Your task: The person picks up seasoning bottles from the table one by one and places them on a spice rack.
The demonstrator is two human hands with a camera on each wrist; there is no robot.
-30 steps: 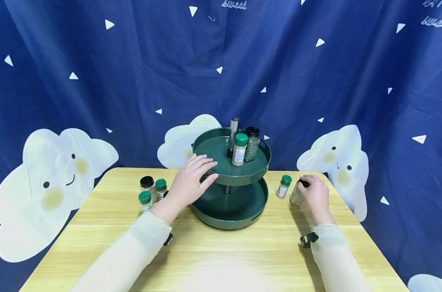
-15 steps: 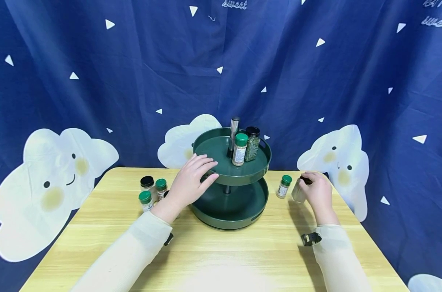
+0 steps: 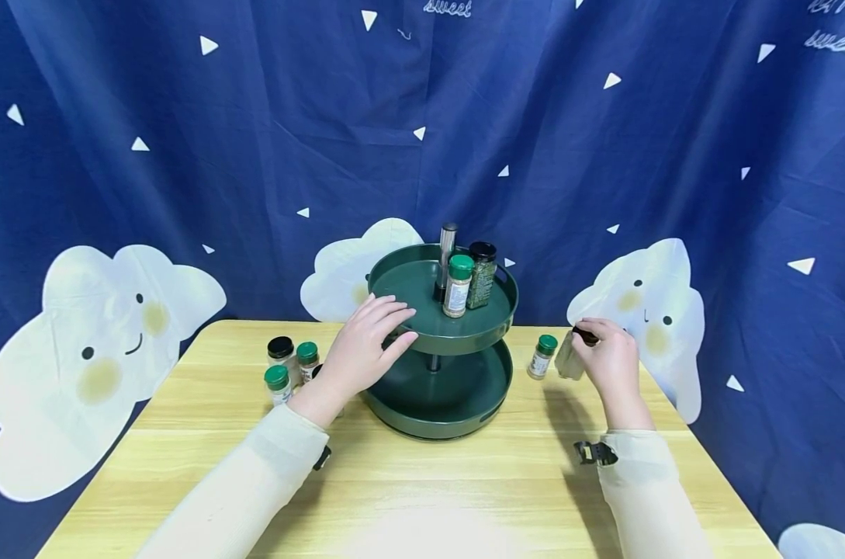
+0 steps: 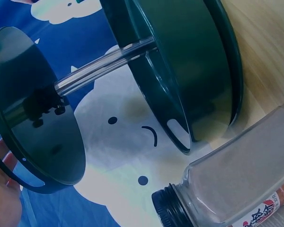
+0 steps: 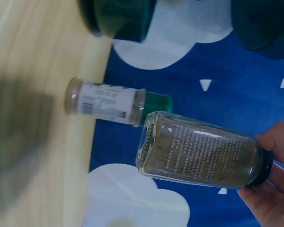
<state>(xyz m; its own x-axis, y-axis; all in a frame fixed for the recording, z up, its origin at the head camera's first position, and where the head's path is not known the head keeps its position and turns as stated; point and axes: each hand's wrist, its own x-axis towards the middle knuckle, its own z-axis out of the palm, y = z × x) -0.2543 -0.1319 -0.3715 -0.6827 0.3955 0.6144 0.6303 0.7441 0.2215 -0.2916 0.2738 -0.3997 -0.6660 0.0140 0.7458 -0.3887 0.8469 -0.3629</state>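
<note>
The right hand (image 3: 612,361) has just lifted the jar (image 3: 569,359) clear of the table (image 3: 422,473), grip pinching its black lid (image 5: 261,168), so it's free to move beside the green-capped bottle (image 3: 541,359). The left hand (image 3: 362,348) lies loose by the tiered tray (image 3: 457,342).

Blue curtain (image 3: 366,101), white smiling clouds (image 3: 80,373), pale wooden table (image 3: 422,481), bright glare.

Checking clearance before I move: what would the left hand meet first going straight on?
Most likely the upper green tray, at its left side: the left hand overlaps it in the head view, though contact is unclear.
</note>
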